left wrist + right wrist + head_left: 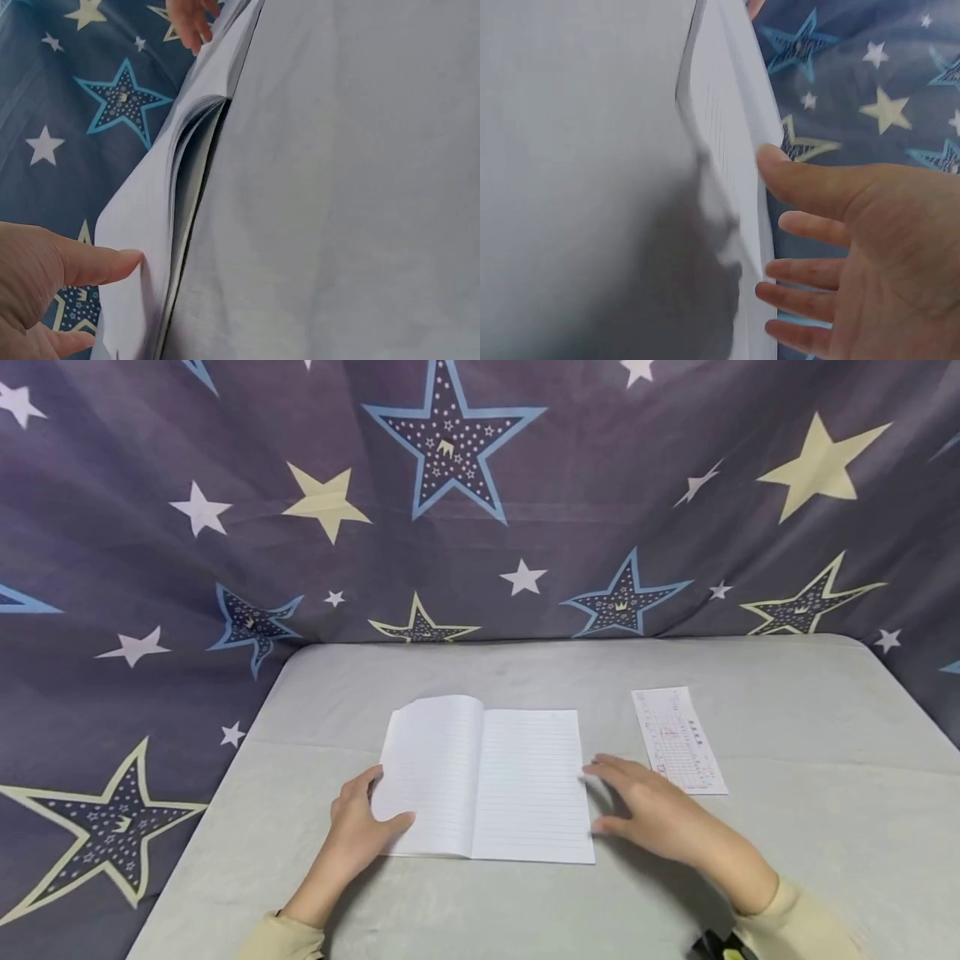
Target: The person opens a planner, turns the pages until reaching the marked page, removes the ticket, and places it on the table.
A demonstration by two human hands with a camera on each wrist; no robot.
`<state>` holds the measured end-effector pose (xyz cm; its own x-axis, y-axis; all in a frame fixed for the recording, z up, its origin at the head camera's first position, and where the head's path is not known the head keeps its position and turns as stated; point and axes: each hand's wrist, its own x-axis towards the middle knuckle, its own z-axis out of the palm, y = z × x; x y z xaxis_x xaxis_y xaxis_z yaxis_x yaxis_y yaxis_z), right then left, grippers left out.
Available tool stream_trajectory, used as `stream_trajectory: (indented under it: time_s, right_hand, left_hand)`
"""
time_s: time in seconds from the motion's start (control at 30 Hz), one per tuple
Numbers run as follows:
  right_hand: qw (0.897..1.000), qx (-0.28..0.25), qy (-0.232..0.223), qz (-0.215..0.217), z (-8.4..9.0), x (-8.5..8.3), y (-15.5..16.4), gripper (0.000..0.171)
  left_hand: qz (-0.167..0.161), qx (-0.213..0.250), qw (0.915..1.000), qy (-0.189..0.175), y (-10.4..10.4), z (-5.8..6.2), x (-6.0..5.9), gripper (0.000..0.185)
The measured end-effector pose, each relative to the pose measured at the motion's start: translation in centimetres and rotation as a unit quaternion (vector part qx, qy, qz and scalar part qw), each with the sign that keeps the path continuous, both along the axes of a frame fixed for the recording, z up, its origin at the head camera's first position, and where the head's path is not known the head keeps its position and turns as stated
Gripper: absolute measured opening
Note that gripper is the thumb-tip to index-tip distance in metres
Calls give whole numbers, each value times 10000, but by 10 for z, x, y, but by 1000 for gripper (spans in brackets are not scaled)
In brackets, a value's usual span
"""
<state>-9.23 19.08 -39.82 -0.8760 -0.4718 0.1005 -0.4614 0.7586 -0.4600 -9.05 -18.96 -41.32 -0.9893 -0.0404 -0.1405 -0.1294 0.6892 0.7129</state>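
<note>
An open notebook [532,785] with blank ruled pages lies on the grey-covered table, its left pages [142,217] bulging up near the spine. My left hand [362,822] is at its left edge. The thumb [109,264] rests on the left page, and the other fingers lie along the outer side. To the right of the notebook, my right hand [648,810] hovers with fingers spread and nothing held. Its fingertips are right by the right page's edge, and the right wrist view shows the palm [907,247] side-on, its shadow falling on the table.
A printed paper slip [678,741] with red marks lies on the table [825,827], just beyond my right hand. Behind the table hangs a dark curtain [570,518] with stars, which also runs down the left side.
</note>
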Motion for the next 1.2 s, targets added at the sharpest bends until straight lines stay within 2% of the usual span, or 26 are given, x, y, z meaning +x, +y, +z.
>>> stream_trajectory:
  time_s: [0.1,0.23,0.33,0.47,0.67,0.8,0.93,1.07,1.2]
  right_hand:
    - [9999,30,17,120,-5,8,-10,73]
    - [9997,194,-68,129,-11,12,-16,77]
    - [9994,317,-144,93,-15,13,-17,80]
    - [9993,325,-169,21,-18,14,-16,81]
    - [9993,285,-254,0,-20,14,-12,83]
    - [9993,279,-200,110,-20,14,-9,88]
    - [9993,291,-171,176,-21,14,-8,89]
    - [9993,284,-189,147,-21,14,-8,89]
    - [9994,260,-192,144,-22,14,-7,90]
  left_hand:
    - [30,414,9991,-106,-5,2,-4,83]
    - [66,1058,9938,-335,-13,5,-10,82]
    - [93,1253,9906,-539,-19,7,-12,80]
    - [33,1238,9905,-605,-23,6,-14,78]
    - [-180,897,9953,-311,-23,8,-16,68]
    - [-314,990,9946,8,-22,19,-15,53]
    - [-346,1701,9848,38,-15,36,-11,46]
    - [-264,2321,9723,-87,3,51,-5,40]
    - [-426,2387,9702,-7,27,57,1,29]
